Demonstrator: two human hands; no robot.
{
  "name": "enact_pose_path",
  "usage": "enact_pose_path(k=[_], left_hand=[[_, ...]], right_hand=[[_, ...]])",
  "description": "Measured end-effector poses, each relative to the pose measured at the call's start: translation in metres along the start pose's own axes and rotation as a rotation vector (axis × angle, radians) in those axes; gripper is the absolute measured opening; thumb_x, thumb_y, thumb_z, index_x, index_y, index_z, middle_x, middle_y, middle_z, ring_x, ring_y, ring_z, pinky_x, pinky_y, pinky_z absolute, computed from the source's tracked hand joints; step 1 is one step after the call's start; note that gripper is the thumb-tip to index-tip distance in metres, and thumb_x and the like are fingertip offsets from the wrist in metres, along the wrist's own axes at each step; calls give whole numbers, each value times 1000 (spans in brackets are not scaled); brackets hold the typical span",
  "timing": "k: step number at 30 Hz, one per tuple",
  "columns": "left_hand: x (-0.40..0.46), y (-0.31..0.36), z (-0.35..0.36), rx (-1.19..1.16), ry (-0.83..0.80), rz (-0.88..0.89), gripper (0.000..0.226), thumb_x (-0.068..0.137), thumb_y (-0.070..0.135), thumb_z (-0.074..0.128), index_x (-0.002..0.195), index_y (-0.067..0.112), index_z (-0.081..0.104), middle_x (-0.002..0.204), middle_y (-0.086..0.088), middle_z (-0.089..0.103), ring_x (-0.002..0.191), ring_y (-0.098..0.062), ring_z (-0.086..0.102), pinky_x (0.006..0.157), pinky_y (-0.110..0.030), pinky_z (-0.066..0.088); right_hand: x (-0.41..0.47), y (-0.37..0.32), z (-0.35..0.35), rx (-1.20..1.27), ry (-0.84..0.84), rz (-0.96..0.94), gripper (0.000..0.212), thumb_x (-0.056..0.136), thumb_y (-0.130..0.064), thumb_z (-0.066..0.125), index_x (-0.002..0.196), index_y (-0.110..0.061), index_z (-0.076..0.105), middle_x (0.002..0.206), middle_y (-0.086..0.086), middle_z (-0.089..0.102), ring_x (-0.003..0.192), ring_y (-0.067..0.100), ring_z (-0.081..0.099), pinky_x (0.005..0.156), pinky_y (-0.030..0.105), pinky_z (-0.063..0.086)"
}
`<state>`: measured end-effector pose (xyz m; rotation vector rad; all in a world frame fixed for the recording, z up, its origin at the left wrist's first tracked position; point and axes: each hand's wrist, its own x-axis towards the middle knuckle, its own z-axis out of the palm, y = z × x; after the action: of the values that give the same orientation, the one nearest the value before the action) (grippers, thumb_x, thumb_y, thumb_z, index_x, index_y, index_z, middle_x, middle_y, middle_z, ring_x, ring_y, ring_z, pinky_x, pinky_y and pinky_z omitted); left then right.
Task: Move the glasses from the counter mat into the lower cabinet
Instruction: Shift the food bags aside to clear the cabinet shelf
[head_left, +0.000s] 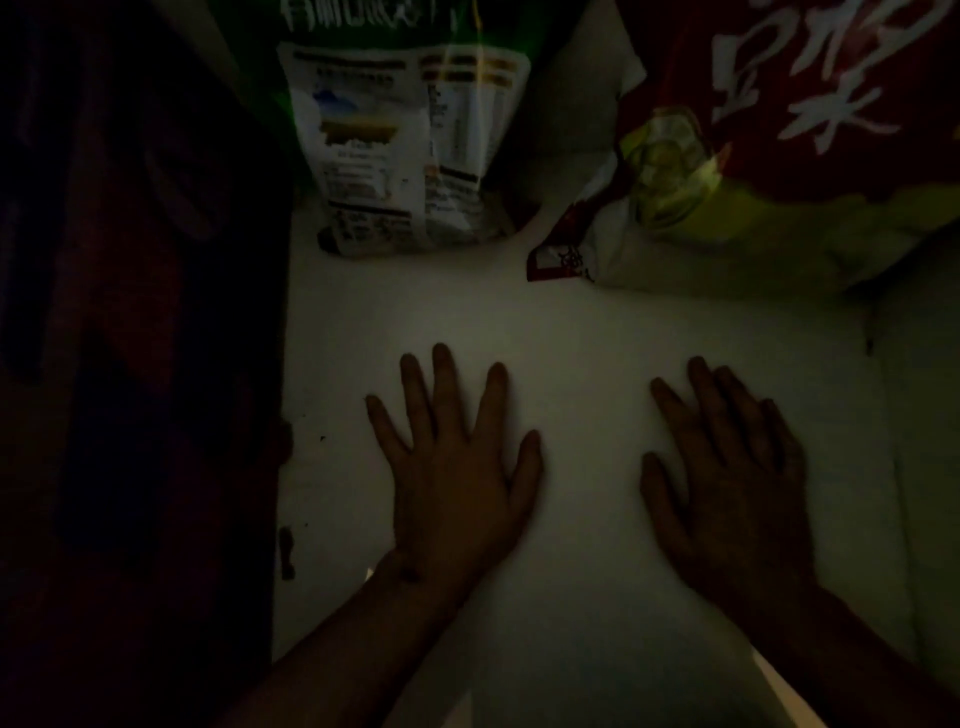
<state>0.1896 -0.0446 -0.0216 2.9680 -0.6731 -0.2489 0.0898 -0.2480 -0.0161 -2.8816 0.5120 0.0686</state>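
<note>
Glasses do not show anywhere in this dim view, so I cannot tell where they are. Both hands lie flat, palms down, on the pale shelf floor (571, 332) of what looks like the lower cabinet. The left hand (457, 467) has its fingers spread wide and holds nothing. The right hand (737, 478) is also flat, with its fingers closer together, and it too is empty. The two hands are apart from each other, side by side.

Behind them, at the back of the shelf, stands a green and white food bag (400, 140) with a printed label facing the camera. To the right of it leans a large red bag (810, 104) with big white characters and a yellow-green lower part; its folded corner touches the shelf floor. A dark panel (135, 364) fills the left side of the view; the light is too weak to show what it is.
</note>
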Motion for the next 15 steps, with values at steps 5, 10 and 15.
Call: enact_pose_path(k=[5,10,15], left_hand=[[2,3,-4,-16,-20,-28,72,100,61,29,161,24,27,170,-21,10,157,-44,0,120,-71,2],[-6,17,-5,-86,30,-65,66,101,53,35,160,22,33,168,-19,21,156,-40,12,124,-62,3],[-28,34,-7,-94,37,-35,65,102,53,40,159,23,31,164,-17,26,151,-38,19,124,-59,8]], right_hand=[[2,1,2,54,72,-28,60,97,-43,37,154,-23,39,164,7,29,151,28,24,120,47,13],[-2,5,7,58,104,-17,63,96,-46,34,154,-24,39,163,6,30,151,25,25,119,45,15],[-3,5,5,101,114,6,62,97,-48,37,153,-22,41,162,10,32,148,31,29,120,46,19]])
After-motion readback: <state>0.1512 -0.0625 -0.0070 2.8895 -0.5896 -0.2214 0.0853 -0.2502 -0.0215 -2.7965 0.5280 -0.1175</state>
